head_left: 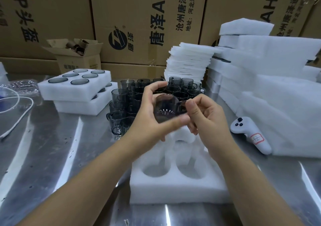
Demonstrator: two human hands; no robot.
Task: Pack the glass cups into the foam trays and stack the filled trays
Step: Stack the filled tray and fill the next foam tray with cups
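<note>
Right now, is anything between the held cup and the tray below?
Nothing visible. The left hand and right hand hold the cup over the foam tray; its near pockets are empty, far ones partly hidden.

White controller [250, 135] with a red-marked sticker is lying on the steel table [52, 156]. White cable [22, 118] is trailing at left near clear plastic packaging [22, 86]. Small open carton [79, 64] is sitting before big printed cartons [139, 17].

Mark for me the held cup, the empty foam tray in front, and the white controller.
held cup [165, 111]: head view, on its dark glass wall.
empty tray [173, 191]: head view, on its bare front edge.
controller [250, 133]: head view, on the middle of its white body.
</note>
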